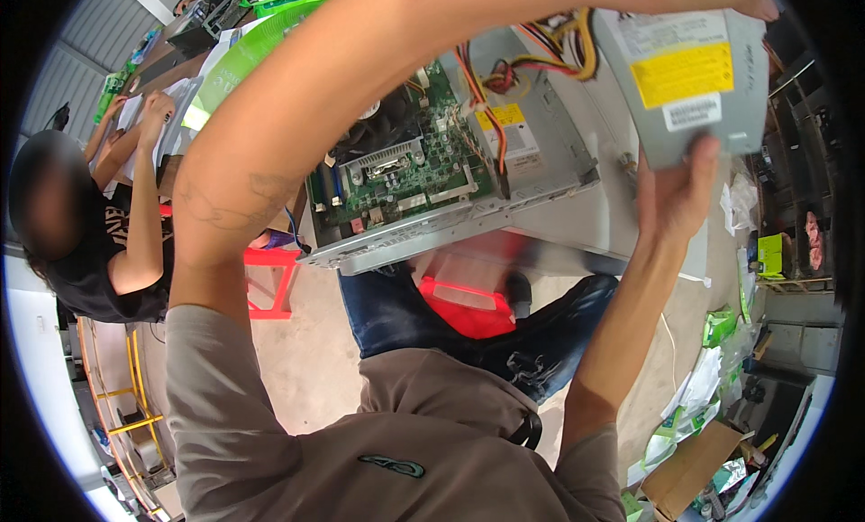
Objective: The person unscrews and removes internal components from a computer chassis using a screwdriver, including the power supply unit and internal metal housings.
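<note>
A grey metal power supply unit (746, 85) with white and yellow labels is raised at the right, beside an open computer case (563, 175). My right hand (676, 193) grips its lower edge, thumb on the labelled face. Across the top of the view reaches my left arm, and my left hand (762, 3) is at the unit's upper right corner, mostly out of sight. A bundle of coloured cables (577, 49) runs from the unit toward the case. Inside the case are a green motherboard (432, 166) and a black fan (383, 125), partly covered by my left arm.
The case rests on a light table (613, 224). A red stool (464, 307) is under me, another red stool (270, 283) to the left. Another person (108, 242) works at the far left. Plastic wrappers (698, 378) and a cardboard box (689, 472) lie at the lower right.
</note>
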A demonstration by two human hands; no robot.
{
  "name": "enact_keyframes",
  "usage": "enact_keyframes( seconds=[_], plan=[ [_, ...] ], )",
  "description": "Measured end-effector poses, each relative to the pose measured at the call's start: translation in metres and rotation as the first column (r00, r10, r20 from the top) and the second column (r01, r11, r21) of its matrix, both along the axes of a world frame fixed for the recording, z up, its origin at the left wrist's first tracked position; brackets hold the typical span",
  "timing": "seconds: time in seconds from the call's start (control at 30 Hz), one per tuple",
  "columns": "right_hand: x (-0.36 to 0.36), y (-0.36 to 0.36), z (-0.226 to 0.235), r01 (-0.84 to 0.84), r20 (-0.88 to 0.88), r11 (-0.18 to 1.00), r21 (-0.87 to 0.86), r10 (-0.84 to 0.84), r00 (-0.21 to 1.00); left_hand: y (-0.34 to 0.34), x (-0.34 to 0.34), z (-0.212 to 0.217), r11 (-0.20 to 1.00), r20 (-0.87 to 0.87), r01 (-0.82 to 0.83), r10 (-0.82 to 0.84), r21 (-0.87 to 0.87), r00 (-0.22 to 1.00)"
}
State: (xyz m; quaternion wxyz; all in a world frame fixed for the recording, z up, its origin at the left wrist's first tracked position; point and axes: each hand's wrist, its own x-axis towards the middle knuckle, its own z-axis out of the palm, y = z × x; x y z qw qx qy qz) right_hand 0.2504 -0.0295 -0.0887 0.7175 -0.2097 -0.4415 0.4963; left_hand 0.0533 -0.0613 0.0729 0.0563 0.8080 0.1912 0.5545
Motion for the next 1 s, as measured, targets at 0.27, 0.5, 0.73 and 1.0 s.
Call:
enact_keyframes(
  seconds=[0.27, 0.5, 0.73, 1.0],
  plan=[
    [0.019, -0.052, 0.019, 0.197, -0.291, 0.978, -0.072, -0.209, 0.933, -0.037, -0.008, 0.024, 0.856, -0.174, -0.104, 0.017, -0.506, 0.985],
    [0.051, -0.096, 0.028, 0.257, -0.470, 0.963, -0.077, -0.262, 0.843, -0.136, -0.115, -0.093, 0.769, -0.623, -0.495, 0.165, -0.404, 0.765],
    [0.055, -0.127, 0.024, 0.543, -0.383, 0.834, -0.096, -0.534, 0.753, -0.169, -0.117, -0.127, 0.672, -0.680, -0.631, 0.254, -0.388, 0.688],
    [0.089, -0.183, -0.032, 0.121, -0.325, 0.945, 0.303, -0.017, 0.946, -0.150, -0.083, -0.139, 0.702, -0.553, -0.622, 0.383, -0.346, 0.740]
  ],
)
